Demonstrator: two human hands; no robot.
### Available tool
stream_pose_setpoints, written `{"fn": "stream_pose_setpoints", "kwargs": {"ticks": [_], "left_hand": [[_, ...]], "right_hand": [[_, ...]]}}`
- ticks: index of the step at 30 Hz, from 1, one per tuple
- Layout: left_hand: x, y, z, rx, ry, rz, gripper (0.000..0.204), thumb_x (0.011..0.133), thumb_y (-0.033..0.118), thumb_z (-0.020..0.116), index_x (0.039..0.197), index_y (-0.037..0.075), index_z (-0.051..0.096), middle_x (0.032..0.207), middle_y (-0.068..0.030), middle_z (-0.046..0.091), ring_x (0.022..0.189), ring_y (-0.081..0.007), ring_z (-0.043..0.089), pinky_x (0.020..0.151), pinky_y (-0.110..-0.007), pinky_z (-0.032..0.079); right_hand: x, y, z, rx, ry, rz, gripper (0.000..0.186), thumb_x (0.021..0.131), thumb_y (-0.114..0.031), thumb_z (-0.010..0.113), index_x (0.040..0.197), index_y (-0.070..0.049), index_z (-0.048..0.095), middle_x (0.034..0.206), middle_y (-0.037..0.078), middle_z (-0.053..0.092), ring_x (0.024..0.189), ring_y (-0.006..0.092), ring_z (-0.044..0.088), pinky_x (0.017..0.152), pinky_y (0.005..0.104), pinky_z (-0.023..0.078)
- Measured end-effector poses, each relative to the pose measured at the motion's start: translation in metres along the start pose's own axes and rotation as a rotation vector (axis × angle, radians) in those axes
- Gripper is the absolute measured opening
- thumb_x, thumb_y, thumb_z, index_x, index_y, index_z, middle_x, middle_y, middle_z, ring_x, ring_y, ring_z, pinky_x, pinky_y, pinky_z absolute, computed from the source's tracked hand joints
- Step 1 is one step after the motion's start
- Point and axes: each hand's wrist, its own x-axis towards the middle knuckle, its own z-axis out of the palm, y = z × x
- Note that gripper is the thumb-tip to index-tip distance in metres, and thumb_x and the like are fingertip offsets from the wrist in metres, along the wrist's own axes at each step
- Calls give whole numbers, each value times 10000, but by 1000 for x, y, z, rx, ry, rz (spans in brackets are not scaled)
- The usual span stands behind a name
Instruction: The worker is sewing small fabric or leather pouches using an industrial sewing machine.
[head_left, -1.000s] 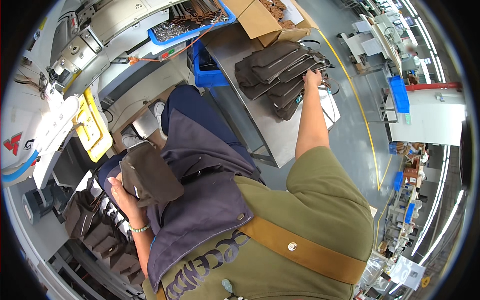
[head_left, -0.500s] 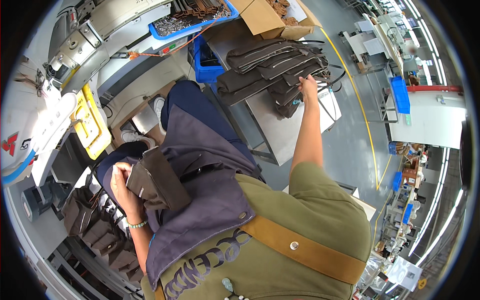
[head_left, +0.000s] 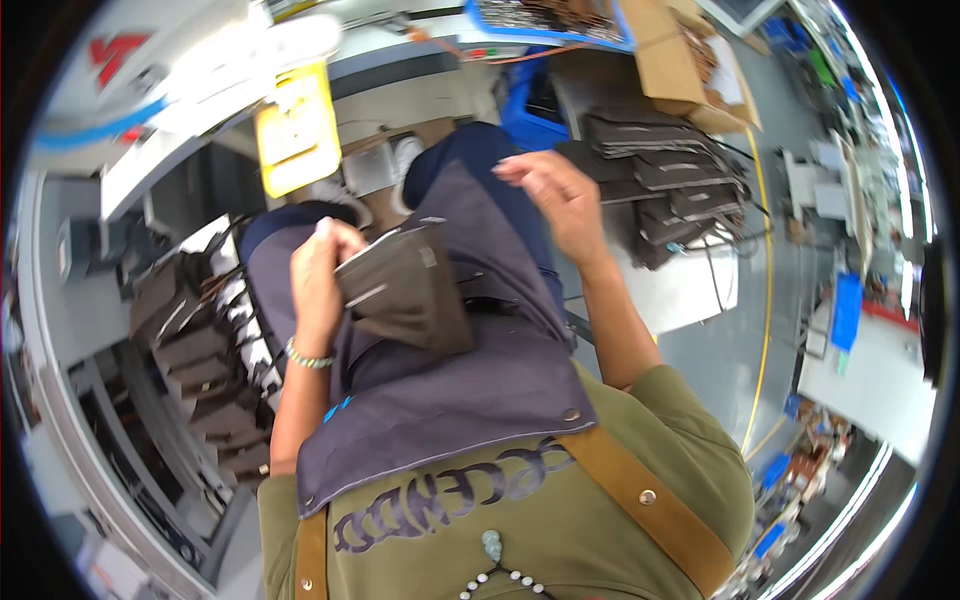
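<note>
My left hand [head_left: 315, 270] grips a dark brown fabric pouch [head_left: 405, 295] with a pale-edged top, over my grey apron [head_left: 470, 370]. My right hand [head_left: 555, 200] is raised above my right thigh, its fingers loosely bent and apart, with nothing visible in them. Just right of it lies a stack of similar dark brown fabric pieces [head_left: 680, 170] with zips and straps, on a metal table [head_left: 690, 295].
Upper left are a white machine [head_left: 190, 60] and a yellow tray [head_left: 298, 135]. More brown pieces [head_left: 205, 375] are piled at left. At the top are a blue bin [head_left: 520, 100], a blue-rimmed parts tray [head_left: 550, 38] and a cardboard box [head_left: 662, 70]. A yellow-lined floor [head_left: 785, 240] stretches at right.
My right hand has left the stack on the table and come inward and leftward, toward the pouch in my left hand. The camera view has turned, shifting the surroundings.
</note>
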Motion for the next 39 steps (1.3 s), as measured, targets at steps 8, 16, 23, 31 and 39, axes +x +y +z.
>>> {"fn": "stream_pose_setpoints", "kwargs": {"ticks": [8,16,23,31,39], "left_hand": [[0,12,-2,-195,147,75,471,1080,347,444,790,31,639,652,49,534,589,-15,395,549,-192,300],[-10,8,-33,-636,-575,-221,322,1032,145,505,1292,-34,567,1249,-84,628,1126,-116,585,958,-259,466],[-5,-18,-25,-555,-871,-83,493,901,190,735,1334,10,583,1326,-76,607,1204,-183,552,1035,-334,436],[-9,-9,-20,-303,-984,232,452,897,192,736,1292,13,607,1311,-85,609,1213,-184,546,1047,-331,427],[18,47,-82,-12,-345,160,355,997,278,602,806,-20,622,736,21,586,721,-62,494,668,-257,426]], "right_hand": [[54,-13,107,540,-501,-65,523,1007,-477,523,861,11,641,890,94,587,879,234,559,835,354,444],[72,-21,108,526,-490,179,525,947,-496,639,734,-30,522,823,35,522,774,123,468,721,275,416],[97,-66,143,603,-890,73,509,971,-345,647,651,-62,370,664,-22,360,653,116,304,589,295,288],[99,-59,150,491,-1009,-12,403,947,-221,659,662,-24,453,657,-6,421,633,115,351,587,280,314],[93,-49,113,287,-648,171,256,985,-203,615,911,40,641,890,-6,621,834,82,521,762,256,444]]}}
